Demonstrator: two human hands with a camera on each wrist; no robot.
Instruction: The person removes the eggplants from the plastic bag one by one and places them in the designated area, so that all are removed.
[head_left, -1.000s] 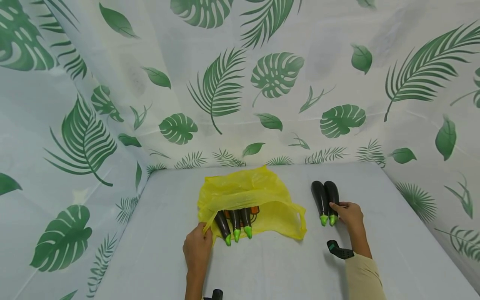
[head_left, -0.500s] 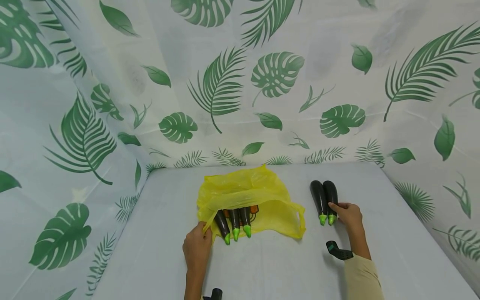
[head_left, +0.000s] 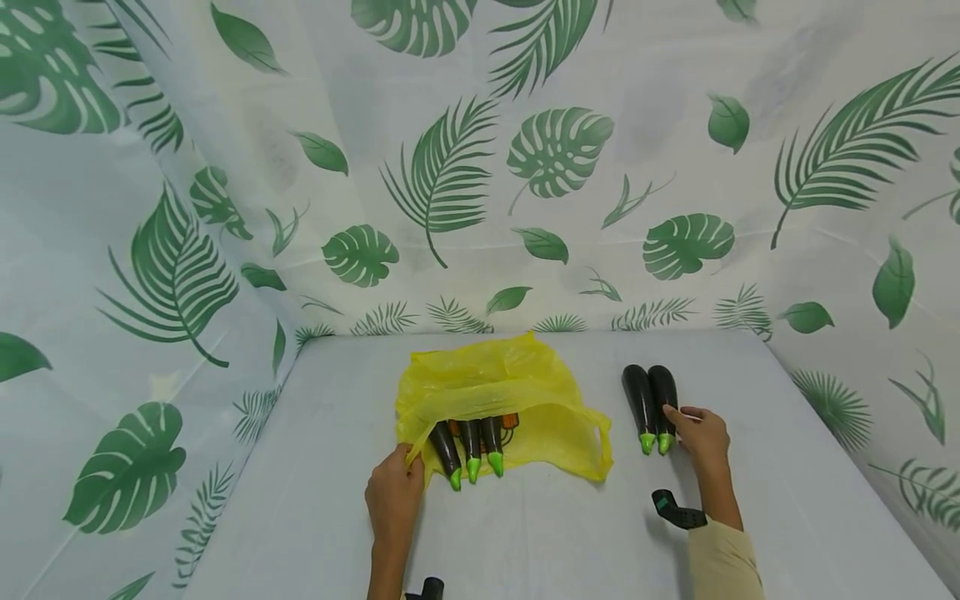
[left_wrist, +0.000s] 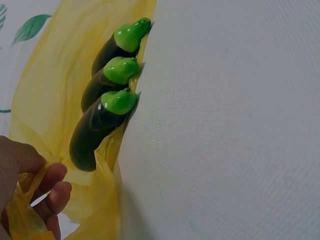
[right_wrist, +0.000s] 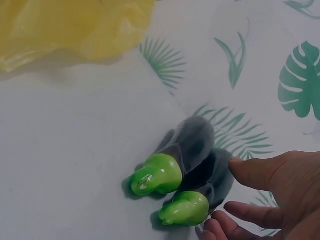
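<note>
A yellow plastic bag lies on the white surface, its mouth facing the person. Three dark eggplants with green ends lie partly inside, beside something orange. The left hand pinches the bag's left edge; the left wrist view shows yellow film between the thumb and fingers of that hand. Two more eggplants lie side by side to the right. With its thumb, the right hand touches the right one; its fingers extend along that eggplant's near side in the right wrist view.
Leaf-printed white sheets rise behind and at both sides of the white-covered surface. A black device is at the right wrist, and part of another shows by the left wrist.
</note>
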